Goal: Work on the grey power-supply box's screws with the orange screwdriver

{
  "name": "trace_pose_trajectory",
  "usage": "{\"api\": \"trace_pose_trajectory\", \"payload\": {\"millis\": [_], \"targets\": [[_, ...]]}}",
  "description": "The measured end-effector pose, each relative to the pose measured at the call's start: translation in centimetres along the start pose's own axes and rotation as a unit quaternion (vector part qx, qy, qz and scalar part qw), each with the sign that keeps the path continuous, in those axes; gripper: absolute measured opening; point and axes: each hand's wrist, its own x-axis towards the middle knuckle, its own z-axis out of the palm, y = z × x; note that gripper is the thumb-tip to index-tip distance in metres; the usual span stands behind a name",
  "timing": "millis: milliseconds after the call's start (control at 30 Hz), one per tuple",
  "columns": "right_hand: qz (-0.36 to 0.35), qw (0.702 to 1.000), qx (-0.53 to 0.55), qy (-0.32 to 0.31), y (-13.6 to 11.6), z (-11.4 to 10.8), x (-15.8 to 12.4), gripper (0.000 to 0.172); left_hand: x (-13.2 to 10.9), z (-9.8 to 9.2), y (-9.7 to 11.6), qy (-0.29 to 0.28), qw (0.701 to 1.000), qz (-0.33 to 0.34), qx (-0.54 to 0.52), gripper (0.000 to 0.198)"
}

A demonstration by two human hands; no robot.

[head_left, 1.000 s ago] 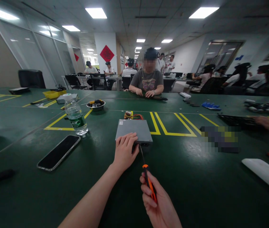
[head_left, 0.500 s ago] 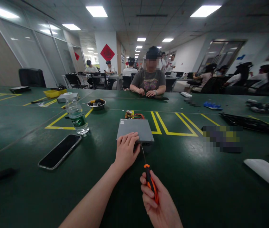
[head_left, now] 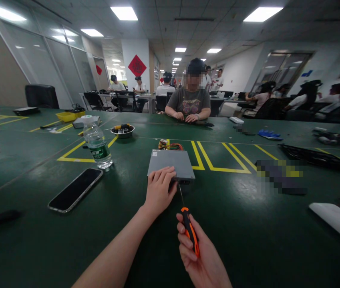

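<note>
A grey metal box lies flat on the green table, with coloured wires bunched behind it. My left hand rests on its near left corner, fingers curled over the edge and pressing it down. My right hand is closed round the handle of an orange and black screwdriver. The thin shaft runs up to the box's near face, just right of my left hand.
A phone lies face up at the left, with a water bottle behind it. A metal bowl of parts stands further back. A white object lies at the right. A person sits across the table.
Both hands hold their places on the box and the screwdriver. The view has shifted slightly, and a hand and forearm seen earlier at the right edge is out of sight.
</note>
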Motion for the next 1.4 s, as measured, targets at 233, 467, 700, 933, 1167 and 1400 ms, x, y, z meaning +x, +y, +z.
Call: {"api": "trace_pose_trajectory", "payload": {"millis": [233, 467, 700, 933, 1167, 1400], "targets": [[-0.030, 0.999, 0.004, 0.028, 0.25, 0.19, -0.04, 0.019, -0.07, -0.05, 0.02, -0.004, 1.000, 0.000, 0.004, 0.022], [-0.030, 0.998, -0.037, 0.034, 0.57, 0.41, -0.25, 0.023, -0.03, -0.08, 0.08, -0.002, 1.000, -0.003, 0.003, 0.021], [-0.019, 0.999, -0.009, 0.042, 0.40, 0.54, -0.37, 0.026, -0.01, -0.03, 0.01, -0.006, 1.000, -0.001, 0.000, 0.021], [-0.056, 0.998, -0.016, 0.039, 0.55, 0.54, -0.35, 0.011, 0.05, -0.16, 0.10, -0.004, 1.000, -0.003, -0.003, 0.021], [0.002, 1.000, -0.002, 0.030, 0.30, 0.58, -0.42, 0.022, -0.02, -0.12, 0.14, -0.003, 1.000, -0.007, -0.005, 0.021], [-0.028, 0.999, 0.002, 0.027, 0.39, 0.23, -0.11, 0.013, -0.04, 0.01, 0.15, 0.000, 1.000, -0.010, -0.007, 0.021]]}}
